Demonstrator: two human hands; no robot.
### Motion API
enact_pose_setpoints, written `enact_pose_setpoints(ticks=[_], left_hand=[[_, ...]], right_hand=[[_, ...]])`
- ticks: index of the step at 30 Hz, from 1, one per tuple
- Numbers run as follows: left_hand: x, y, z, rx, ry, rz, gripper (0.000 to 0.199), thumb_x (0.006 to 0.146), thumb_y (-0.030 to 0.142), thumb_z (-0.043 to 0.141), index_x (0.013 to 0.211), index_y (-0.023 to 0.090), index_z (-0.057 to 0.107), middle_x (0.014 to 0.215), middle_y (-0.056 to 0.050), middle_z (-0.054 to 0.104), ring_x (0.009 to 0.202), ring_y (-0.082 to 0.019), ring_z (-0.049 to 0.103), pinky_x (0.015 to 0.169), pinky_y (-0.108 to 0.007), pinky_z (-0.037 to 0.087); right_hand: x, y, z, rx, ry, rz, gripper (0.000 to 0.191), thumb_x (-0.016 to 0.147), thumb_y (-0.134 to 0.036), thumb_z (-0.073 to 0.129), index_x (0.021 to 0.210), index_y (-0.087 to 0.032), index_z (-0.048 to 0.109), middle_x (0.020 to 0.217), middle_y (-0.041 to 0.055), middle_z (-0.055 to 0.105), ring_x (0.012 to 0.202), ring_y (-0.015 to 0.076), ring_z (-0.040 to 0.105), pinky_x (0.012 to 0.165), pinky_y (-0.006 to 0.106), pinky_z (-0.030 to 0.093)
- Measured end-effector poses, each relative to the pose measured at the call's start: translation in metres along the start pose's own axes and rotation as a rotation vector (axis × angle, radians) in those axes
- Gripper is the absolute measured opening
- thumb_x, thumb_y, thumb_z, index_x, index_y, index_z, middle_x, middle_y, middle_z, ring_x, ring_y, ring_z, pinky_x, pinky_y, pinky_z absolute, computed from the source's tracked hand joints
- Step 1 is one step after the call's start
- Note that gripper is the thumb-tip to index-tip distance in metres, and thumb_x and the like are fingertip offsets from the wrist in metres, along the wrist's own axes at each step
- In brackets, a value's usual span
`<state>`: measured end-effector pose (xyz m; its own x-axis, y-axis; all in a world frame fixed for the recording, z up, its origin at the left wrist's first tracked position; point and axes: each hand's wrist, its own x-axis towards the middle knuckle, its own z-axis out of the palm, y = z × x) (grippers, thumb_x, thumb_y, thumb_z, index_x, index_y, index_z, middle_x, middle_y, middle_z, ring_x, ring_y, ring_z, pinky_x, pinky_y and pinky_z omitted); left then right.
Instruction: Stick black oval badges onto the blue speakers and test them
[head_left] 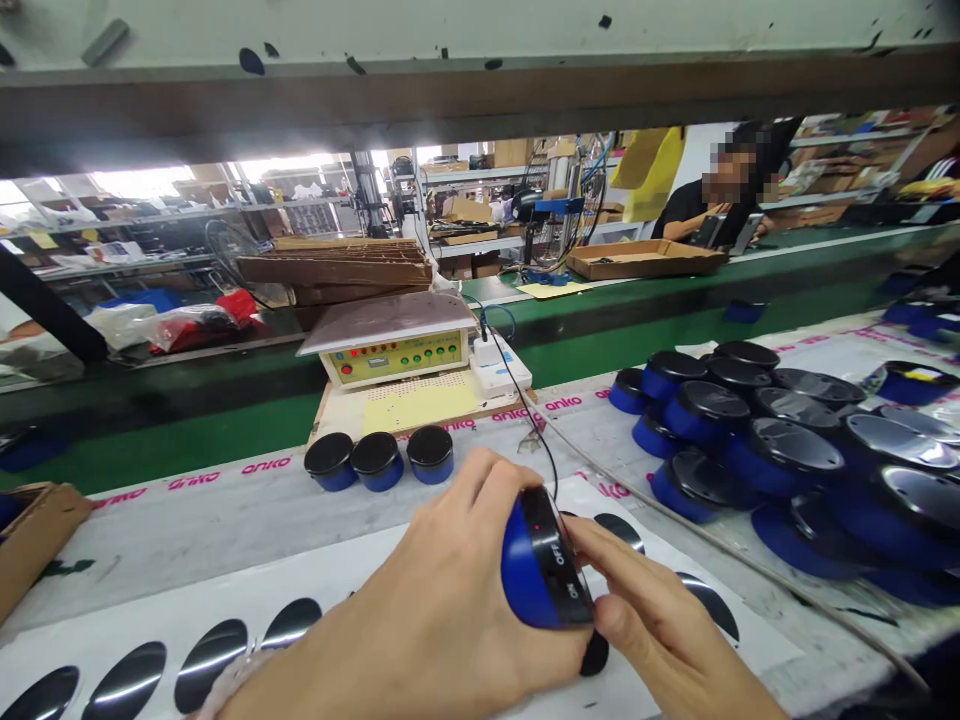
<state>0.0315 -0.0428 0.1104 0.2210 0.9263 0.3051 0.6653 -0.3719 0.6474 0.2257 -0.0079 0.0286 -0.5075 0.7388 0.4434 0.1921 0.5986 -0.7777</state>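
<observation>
A round blue device with a glossy black face stands tilted on edge in front of me. OFF and ON lettering and a small red light show on its black side band. My left hand is wrapped around its blue body. From the right, the fingers and thumb of my right hand close against the black face's edge. A thin black cable runs down behind the device; whether it is plugged in is hidden. Beneath my hands lies a white sheet of black oval stickers.
Three small blue-and-black units stand in a row. Many similar devices are piled at right. Behind are a tester box and a white adapter. A grey cable crosses the bench. A co-worker sits beyond the green conveyor.
</observation>
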Motion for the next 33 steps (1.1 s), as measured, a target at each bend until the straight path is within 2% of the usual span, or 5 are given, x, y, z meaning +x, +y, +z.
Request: enact_pose_setpoints(ticks=[6, 10, 15, 23, 33], left_hand=[[0.007, -0.014, -0.009, -0.347, -0.316, -0.208, 0.052, 0.059, 0.033, 0.080, 0.105, 0.027, 0.057, 0.093, 0.002, 0.063, 0.078, -0.016, 0.061, 0.066, -0.026, 0.051], [0.027, -0.039, -0.009, -0.555, -0.158, -0.214, 0.051, 0.065, 0.045, 0.075, 0.107, 0.021, 0.060, 0.098, -0.003, 0.067, 0.089, -0.020, 0.063, 0.078, -0.030, 0.050], [0.064, -0.081, 0.009, 0.021, 0.074, -0.140, 0.056, 0.068, 0.039, 0.073, 0.117, 0.020, 0.054, 0.111, -0.007, 0.066, 0.102, -0.025, 0.061, 0.090, -0.037, 0.048], [0.086, -0.119, 0.002, 0.240, 0.022, -0.164, 0.042, 0.066, 0.034, 0.072, 0.100, 0.013, 0.060, 0.086, -0.009, 0.067, 0.094, -0.040, 0.063, 0.084, -0.055, 0.046], [0.147, -0.015, 0.174, -0.308, -0.278, 0.085, 0.077, 0.053, 0.045, 0.085, 0.117, 0.014, 0.057, 0.117, -0.015, 0.063, 0.111, -0.034, 0.057, 0.097, -0.047, 0.045]], right_hand=[[0.003, -0.003, -0.005, -0.261, 0.046, -0.219, 0.025, 0.092, -0.029, 0.054, 0.114, -0.028, 0.066, 0.091, 0.0038, 0.072, 0.086, 0.0213, 0.069, 0.074, 0.027, 0.058], [-0.002, 0.005, -0.006, -0.304, 0.323, -0.206, 0.027, 0.089, -0.021, 0.056, 0.113, -0.030, 0.064, 0.088, 0.0018, 0.071, 0.078, 0.0212, 0.067, 0.072, 0.032, 0.057], [-0.017, 0.017, -0.020, -0.331, 0.613, 0.001, 0.018, 0.089, -0.027, 0.058, 0.102, -0.034, 0.068, 0.095, -0.0020, 0.073, 0.089, 0.0228, 0.068, 0.093, 0.037, 0.051], [-0.047, 0.030, -0.044, -0.367, 0.400, -0.010, 0.018, 0.091, -0.029, 0.055, 0.103, -0.031, 0.068, 0.088, -0.0010, 0.074, 0.083, 0.0190, 0.070, 0.069, 0.022, 0.058], [-0.033, 0.017, -0.028, 0.008, 0.319, -0.092, 0.025, 0.095, -0.040, 0.049, 0.095, -0.022, 0.067, 0.068, 0.0031, 0.061, 0.061, 0.0163, 0.059, 0.057, 0.026, 0.051]])
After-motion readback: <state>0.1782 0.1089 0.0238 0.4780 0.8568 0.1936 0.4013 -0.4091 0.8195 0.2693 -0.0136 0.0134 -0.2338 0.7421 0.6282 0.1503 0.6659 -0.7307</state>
